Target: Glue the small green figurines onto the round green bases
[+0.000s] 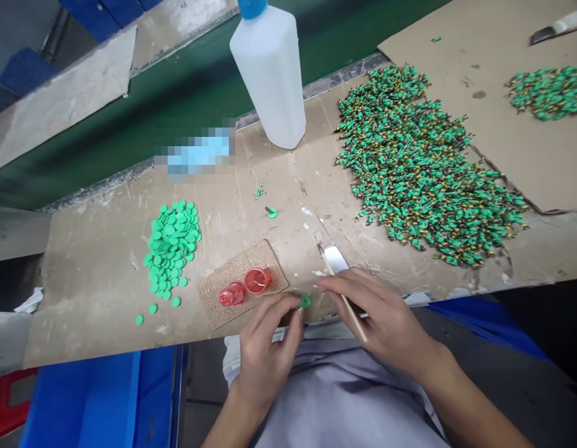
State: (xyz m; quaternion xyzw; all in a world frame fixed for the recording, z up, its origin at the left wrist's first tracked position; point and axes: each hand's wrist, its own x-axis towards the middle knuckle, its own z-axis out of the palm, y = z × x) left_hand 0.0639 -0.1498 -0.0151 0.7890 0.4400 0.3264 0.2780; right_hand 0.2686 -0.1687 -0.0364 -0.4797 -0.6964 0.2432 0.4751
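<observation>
Farthest left of my grip I see a pile of green discs (171,249), a few lying loose at its lower edge. Nearer, just beyond my left hand (266,343), is a rough tan board (213,311) bearing 2 red containers (232,295). My left fingers are drawn to a narrow pinch on the rim of 1 green disc (305,302), at the fingertips near the table's edge. Beyond that pinch stand a white bottle (274,81) with a blue cap and, closer, a small figure (271,213) on its own disc. My right hand (388,314), just right of the pinched disc, grips a slim wooden-handled tool (348,300), dark tip pointing away from me; a white piece (335,259) lies just behind the shaft. Right of and beyond that hand spreads a big heap of green, black and yellow pieces (423,174), then a smaller heap (549,93) and a flat brush (559,28).
</observation>
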